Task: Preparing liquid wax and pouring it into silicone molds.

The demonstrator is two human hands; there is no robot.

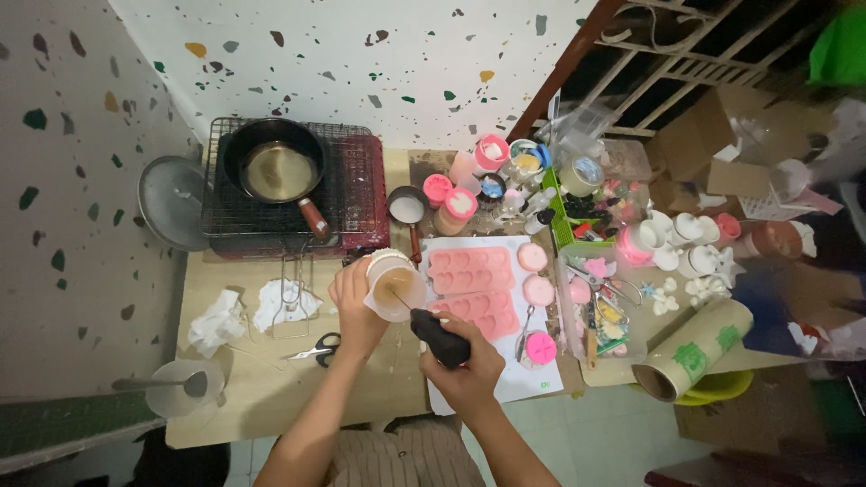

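My left hand (354,302) grips a white plastic cup (393,287) holding a brownish liquid, tilted slightly over the table. My right hand (465,365) holds a black hand-held frother (439,337), whose thin wire shaft dips into the cup. Right beside the cup lie two pink silicone moulds (474,287) with heart-shaped cavities, resting on a white sheet (532,377).
A black pan (275,162) sits on a wire rack over a red stove (365,203). A small saucepan (408,209), scissors (317,347), crumpled tissues (216,323), a bowl with a spoon (180,388), pink jars (460,203) and a foil roll (693,350) crowd the wooden table (271,397).
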